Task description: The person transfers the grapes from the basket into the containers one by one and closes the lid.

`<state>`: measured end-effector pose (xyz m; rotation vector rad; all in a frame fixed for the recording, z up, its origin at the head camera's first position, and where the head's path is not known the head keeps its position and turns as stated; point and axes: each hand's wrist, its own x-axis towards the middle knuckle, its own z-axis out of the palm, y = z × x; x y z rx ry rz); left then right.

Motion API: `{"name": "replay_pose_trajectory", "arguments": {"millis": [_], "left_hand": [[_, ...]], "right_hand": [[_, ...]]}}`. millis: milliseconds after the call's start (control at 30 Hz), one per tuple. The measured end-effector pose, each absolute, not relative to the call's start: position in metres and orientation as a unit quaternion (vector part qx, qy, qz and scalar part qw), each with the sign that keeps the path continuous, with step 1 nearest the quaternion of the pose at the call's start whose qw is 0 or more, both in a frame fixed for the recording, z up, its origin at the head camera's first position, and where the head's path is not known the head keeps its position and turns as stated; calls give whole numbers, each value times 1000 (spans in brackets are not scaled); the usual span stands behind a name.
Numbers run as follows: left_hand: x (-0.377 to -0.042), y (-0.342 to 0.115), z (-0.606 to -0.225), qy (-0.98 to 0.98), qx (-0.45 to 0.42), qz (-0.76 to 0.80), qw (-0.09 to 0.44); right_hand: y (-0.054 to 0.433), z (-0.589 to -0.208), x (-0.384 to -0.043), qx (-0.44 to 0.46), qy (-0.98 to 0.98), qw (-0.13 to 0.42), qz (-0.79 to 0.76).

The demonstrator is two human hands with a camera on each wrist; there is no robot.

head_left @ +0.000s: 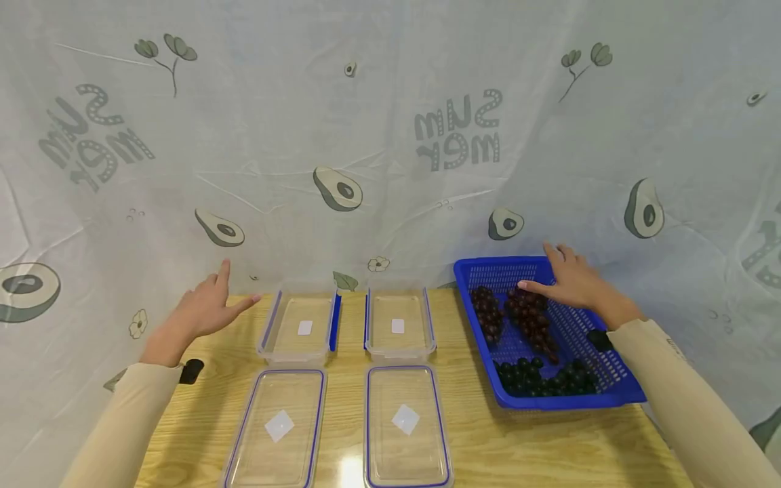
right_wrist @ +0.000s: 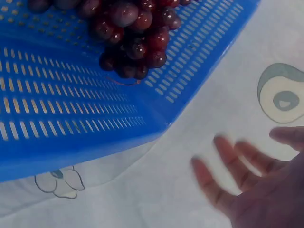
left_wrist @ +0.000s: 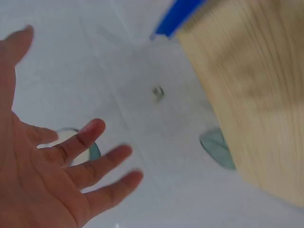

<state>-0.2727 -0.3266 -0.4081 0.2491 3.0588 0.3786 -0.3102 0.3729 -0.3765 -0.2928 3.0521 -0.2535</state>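
Left hand (head_left: 204, 308): fingers spread wide, holding nothing; ten o'clock on the pale wood-grain counter (head_left: 476, 440).
Left clear rectangular plastic box (head_left: 287, 342): clear blue-sealed lid (head_left: 277, 457) at its six o'clock.
Right clear rectangular plastic box (head_left: 415, 339): matching lid (head_left: 405, 461) at six o'clock.
Blue perforated plastic basket (head_left: 549, 404): dark red grapes (head_left: 531, 322) toward eleven o'clock, dark green grapes (head_left: 521, 378) toward six.
Right hand (head_left: 570, 281): fingers apart, holding nothing; basket's one o'clock corner.
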Motion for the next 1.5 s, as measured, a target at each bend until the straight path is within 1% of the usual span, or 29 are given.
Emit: {"name": "replay_pose_trajectory", "arguments": {"millis": [233,267,333,600,733,1000,1200,1367,1500], "left_hand": [[-278,-287,-404,956,117,270,-7],[-279,-281,-405,950,118,288,-5],[-283,-269,-408,937,115,328,11],[-302,-228,-423,856,92,491,131],[-310,-211,-432,815,77,547,175],[-321,-180,-448,748,44,621,230],[-324,-160,-458,746,37,612,262],[-327,-145,-465,746,38,604,277],[-327,-135,-471,746,33,605,274]], "right_hand": [[373,-373,-310,-116,985,26,-121],[374,-373,-311,-118,985,26,-123],[374,-373,-311,-119,985,28,-123],[376,-389,-319,-97,984,40,-144],[377,-399,-324,-85,983,50,-153],[379,-415,-330,-59,978,87,-179],[380,-430,-335,-57,977,121,-167],[381,-440,-340,-32,974,145,-169],[381,-446,-343,-23,971,162,-175]]}}
